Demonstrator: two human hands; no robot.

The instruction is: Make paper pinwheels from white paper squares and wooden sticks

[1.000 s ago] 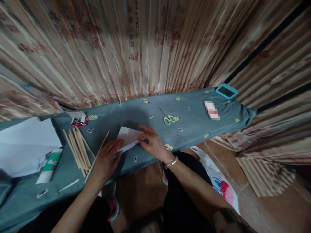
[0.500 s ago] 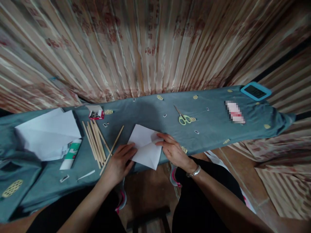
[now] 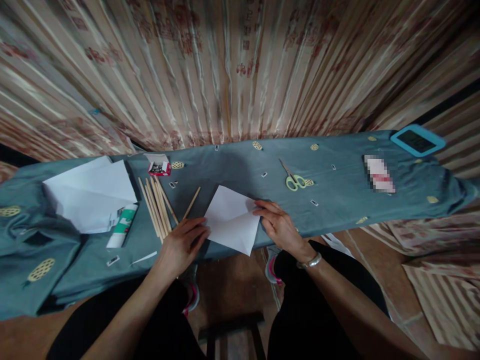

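Note:
A creased white sheet of paper [image 3: 230, 222] lies between my hands at the table's near edge, one corner jutting past it. My left hand [image 3: 183, 245] holds the paper's left side, fingertips at its edge. On the opposite side, my right hand [image 3: 280, 227] pinches the upper right corner between thumb and fingers. Several thin wooden sticks [image 3: 154, 207] lie left of my left hand. One separate stick [image 3: 192, 202] slants out from behind that hand, its lower part hidden.
Green-handled scissors [image 3: 294, 180] lie right of the paper. Leftward are a small red box [image 3: 159, 167], a glue stick [image 3: 122, 226], a stack of white paper [image 3: 88, 197] and a paper strip [image 3: 144, 258]. A blue-framed device [image 3: 418, 140] and a blurred packet [image 3: 379, 174] are far right.
The whole view has shifted, so the table's things appear further right. My left fingers have slid back from over the paper to its left edge. My right hand keeps its hold.

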